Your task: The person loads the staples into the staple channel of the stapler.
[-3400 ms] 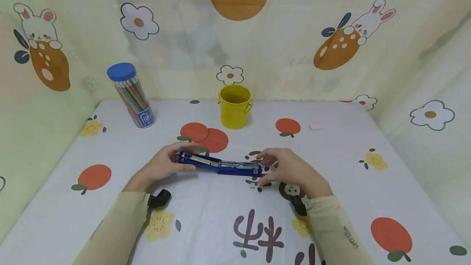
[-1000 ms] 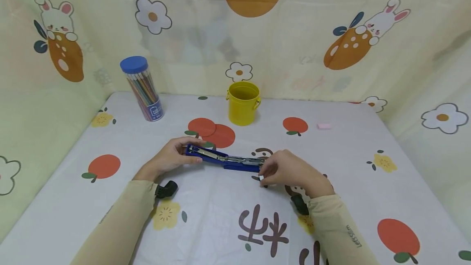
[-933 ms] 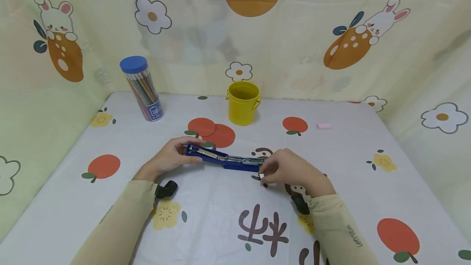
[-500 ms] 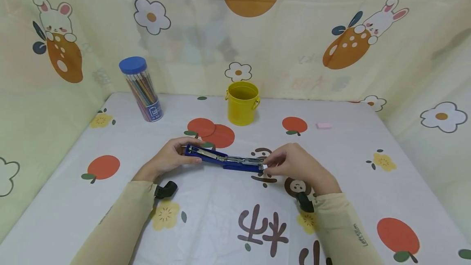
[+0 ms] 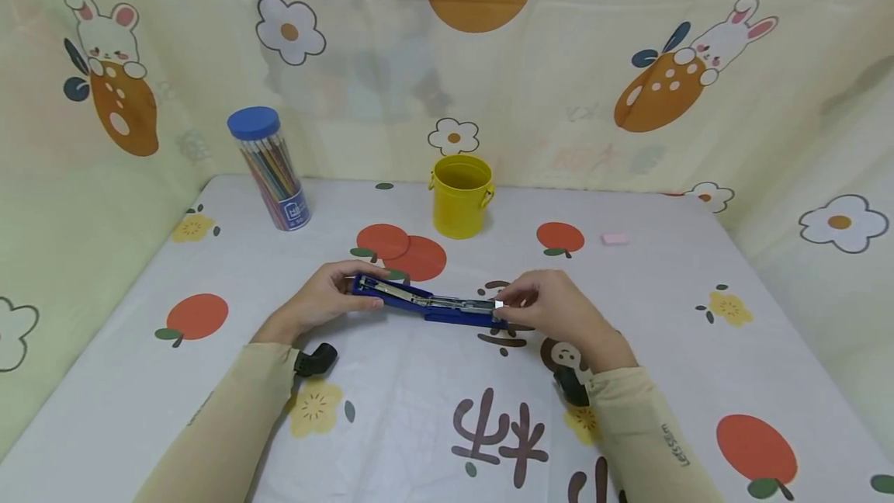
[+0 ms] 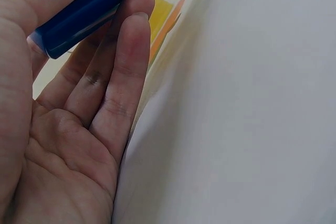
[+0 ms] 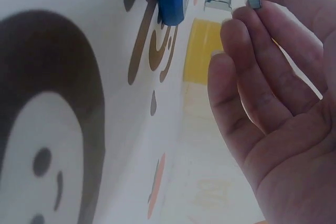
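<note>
Left hand point(image 5: 327, 297): gripping 9 o'clock end of blue stapler point(image 5: 427, 306), opened out, middle of table point(image 5: 391, 410) | Right hand point(image 5: 559, 313): thumb and fingertips pinching small pale piece point(image 5: 498, 305) at stapler's 3 o'clock end, contact unclear | From stapler: pencil jar point(image 5: 272, 169), 10 o'clock; yellow bucket point(image 5: 459, 212), between 12 and 1; pink eraser point(image 5: 615, 239), between 2 and 3.

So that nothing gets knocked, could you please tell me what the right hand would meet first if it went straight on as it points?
Probably the open blue stapler; its end lies just ahead of the right hand, though whether they touch is unclear.
</note>
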`<act>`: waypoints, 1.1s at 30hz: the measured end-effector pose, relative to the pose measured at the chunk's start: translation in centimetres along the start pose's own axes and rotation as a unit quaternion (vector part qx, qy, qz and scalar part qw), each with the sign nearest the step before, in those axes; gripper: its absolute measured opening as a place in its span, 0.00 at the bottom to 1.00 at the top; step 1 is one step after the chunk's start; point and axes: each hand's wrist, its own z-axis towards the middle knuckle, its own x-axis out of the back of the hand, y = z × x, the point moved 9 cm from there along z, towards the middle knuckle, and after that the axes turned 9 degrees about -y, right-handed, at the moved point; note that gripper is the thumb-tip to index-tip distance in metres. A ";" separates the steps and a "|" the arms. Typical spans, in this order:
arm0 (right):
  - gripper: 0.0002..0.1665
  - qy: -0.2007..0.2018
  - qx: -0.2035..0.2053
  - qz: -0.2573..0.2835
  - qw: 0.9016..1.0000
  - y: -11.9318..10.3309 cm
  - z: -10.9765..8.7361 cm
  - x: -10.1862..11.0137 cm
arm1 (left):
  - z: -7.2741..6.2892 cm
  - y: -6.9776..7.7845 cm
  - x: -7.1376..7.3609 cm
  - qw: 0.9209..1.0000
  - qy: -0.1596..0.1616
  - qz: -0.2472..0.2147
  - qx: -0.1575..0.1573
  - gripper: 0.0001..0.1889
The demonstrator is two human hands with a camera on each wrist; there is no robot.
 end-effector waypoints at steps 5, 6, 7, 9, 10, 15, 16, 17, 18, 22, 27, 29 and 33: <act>0.11 0.007 -0.008 -0.009 1.000 0.0 0.1 -0.2 | 0.0 -0.1 0.0 1.000 0.003 0.001 0.004 0.26; 0.11 0.006 -0.008 -0.011 1.000 0.0 0.2 -0.3 | 0.0 -0.2 0.0 1.000 0.003 0.001 0.004 0.26; 0.11 0.006 -0.007 -0.012 1.000 -0.1 0.2 -0.3 | 0.0 -0.2 0.0 1.000 0.003 -0.001 0.003 0.26; 0.11 0.006 -0.004 -0.012 1.000 -0.2 0.3 -0.4 | 0.0 -0.3 0.1 1.000 0.004 -0.001 0.004 0.26; 0.10 0.006 0.000 -0.013 1.000 -0.2 0.3 -0.4 | 0.0 -0.3 0.1 1.000 0.004 0.000 0.005 0.26; 0.09 0.006 0.024 -0.022 0.999 -0.7 0.4 -0.5 | -0.1 -0.4 0.1 1.000 0.005 -0.002 0.014 0.25; 0.09 0.006 0.026 -0.025 0.999 -0.7 0.4 -0.6 | -0.1 -0.4 0.1 1.000 0.005 -0.003 0.016 0.25; 0.09 0.005 0.026 -0.027 0.999 -0.7 0.5 -0.6 | -0.1 -0.4 0.1 1.000 0.005 -0.005 0.018 0.25; 0.09 0.006 0.026 -0.030 0.999 -0.7 0.5 -0.6 | -0.1 -0.5 0.1 1.000 0.006 -0.004 0.020 0.25; 0.10 0.003 0.025 -0.035 0.999 -0.7 0.5 -0.6 | 0.0 -0.4 0.1 1.000 0.003 -0.007 0.020 0.25; 0.10 0.000 0.025 -0.042 0.999 -0.6 0.6 -0.7 | 0.0 -0.3 0.0 1.000 0.001 -0.013 0.016 0.26; 0.10 0.000 0.027 -0.044 0.999 -0.6 0.6 -0.7 | -0.1 -0.3 0.0 1.000 0.001 -0.015 0.016 0.26; 0.09 0.004 0.031 -0.045 0.998 -0.6 0.6 -0.7 | -0.1 -0.2 -0.1 1.000 0.001 -0.014 0.015 0.26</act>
